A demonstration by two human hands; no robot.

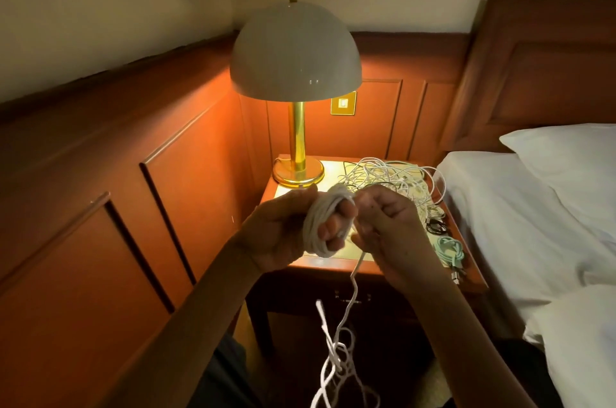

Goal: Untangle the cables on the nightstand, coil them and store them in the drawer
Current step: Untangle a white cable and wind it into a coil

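A white cable coil (321, 224) is wound around the fingers of my left hand (286, 231), held above the front of the nightstand (333, 174). My right hand (386, 224) pinches the same white cable right beside the coil. The cable's loose tail (340, 347) hangs down in front of the drawer (350, 299) in tangled loops. A tangle of white cables (390, 177) lies on the nightstand top behind my hands. A coiled mint-green cable (451, 251) and a small black cable (436, 226) rest near the nightstand's right edge.
A lit lamp (296, 74) with a brass stem stands at the nightstand's back left. Wooden wall panelling (133, 174) runs along the left and back. A bed with white sheets and a pillow (560, 157) adjoins the nightstand on the right.
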